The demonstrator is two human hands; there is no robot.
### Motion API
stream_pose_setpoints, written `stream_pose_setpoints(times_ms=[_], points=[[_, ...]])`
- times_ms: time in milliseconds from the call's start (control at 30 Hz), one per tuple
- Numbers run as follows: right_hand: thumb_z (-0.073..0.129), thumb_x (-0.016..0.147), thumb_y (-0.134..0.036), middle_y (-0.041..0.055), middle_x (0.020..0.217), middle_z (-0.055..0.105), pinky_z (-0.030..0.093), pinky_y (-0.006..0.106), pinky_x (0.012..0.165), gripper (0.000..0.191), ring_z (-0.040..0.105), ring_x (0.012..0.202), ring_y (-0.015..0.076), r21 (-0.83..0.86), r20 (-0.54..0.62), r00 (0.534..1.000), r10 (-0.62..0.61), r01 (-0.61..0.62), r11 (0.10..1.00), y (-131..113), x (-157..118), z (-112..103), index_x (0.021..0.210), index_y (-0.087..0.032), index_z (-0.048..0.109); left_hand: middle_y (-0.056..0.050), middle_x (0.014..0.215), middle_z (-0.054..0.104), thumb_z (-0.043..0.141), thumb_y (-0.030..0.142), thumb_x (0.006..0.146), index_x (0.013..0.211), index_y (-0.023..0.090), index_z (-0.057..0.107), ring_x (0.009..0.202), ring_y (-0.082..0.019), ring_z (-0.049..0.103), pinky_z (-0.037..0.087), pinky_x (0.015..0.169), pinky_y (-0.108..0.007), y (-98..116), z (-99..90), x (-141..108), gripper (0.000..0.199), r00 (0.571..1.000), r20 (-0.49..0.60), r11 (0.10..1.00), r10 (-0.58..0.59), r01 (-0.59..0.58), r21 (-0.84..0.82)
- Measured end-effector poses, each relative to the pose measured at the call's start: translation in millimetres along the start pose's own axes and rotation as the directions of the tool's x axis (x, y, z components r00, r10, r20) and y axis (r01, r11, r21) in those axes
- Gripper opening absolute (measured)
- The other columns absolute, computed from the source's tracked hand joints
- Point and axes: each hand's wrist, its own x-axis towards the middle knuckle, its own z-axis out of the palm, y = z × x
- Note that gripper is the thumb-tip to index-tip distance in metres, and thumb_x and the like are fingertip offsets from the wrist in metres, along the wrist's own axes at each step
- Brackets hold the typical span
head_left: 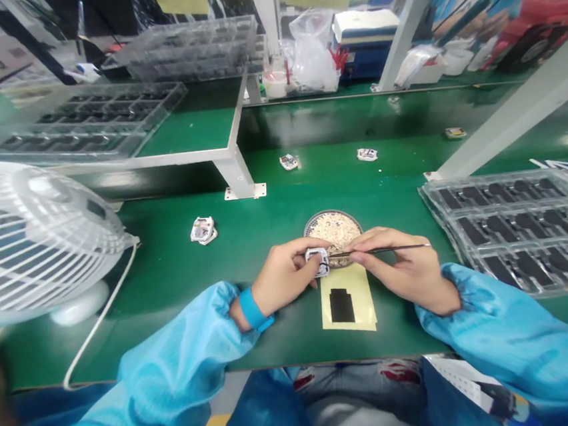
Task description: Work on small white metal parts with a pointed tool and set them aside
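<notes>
Between the thumb and fingers of my left hand (287,273) is a small white device housing (317,261) with a dark part inside. My right hand (404,265) pinches a pair of thin dark tweezers (392,249), their tips reaching left to the housing's edge. Just behind both hands stands a round dish (331,212) full of small pale pieces, partly covered by my fingers. Below the hands a yellow sheet (363,302) lies on the green bench, bearing a black rectangular sticker (342,306).
A white fan (40,236) stands at the left, its cord on the bench. More white housings (203,229) lie around the bench. Clear trays of black parts (511,231) sit at the right and on the left shelf (195,124). A person's hands show at the far right back.
</notes>
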Motion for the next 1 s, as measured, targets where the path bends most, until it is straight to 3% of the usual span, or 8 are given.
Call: stream_pose_setpoints(times_ms=[233, 1000], points=[[0.075, 0.085, -0.015, 0.0052, 0.096, 0.076, 0.061, 0.041, 0.084, 0.015, 0.072, 0.092, 0.0221, -0.027, 0.026, 0.999, 0.042, -0.041, 0.999, 2.3, -0.5, -0.3, 0.098, -0.023, 0.071, -0.006, 0.087, 0.076, 0.061, 0.03, 0.09, 0.12, 0.02, 0.068, 0.062, -0.015, 0.071, 0.057, 0.054, -0.024, -1.5, 0.2, -0.2, 0.032, 1.0, -0.006, 1.0, 0.005, -0.005, -0.004], [0.074, 0.085, -0.011, 0.0051, 0.098, 0.076, 0.061, 0.04, 0.083, 0.021, 0.072, 0.093, 0.0224, -0.041, 0.045, 0.999, -0.026, 0.027, 0.999, 1.5, 0.5, -0.4, 0.101, -0.024, 0.071, -0.006, 0.093, 0.077, 0.061, 0.03, 0.09, 0.119, 0.021, 0.067, 0.062, -0.016, 0.073, 0.06, 0.057, -0.027, 1.4, -0.2, 0.6, 0.031, 1.0, -0.012, 1.0, -0.011, 0.011, -0.016]])
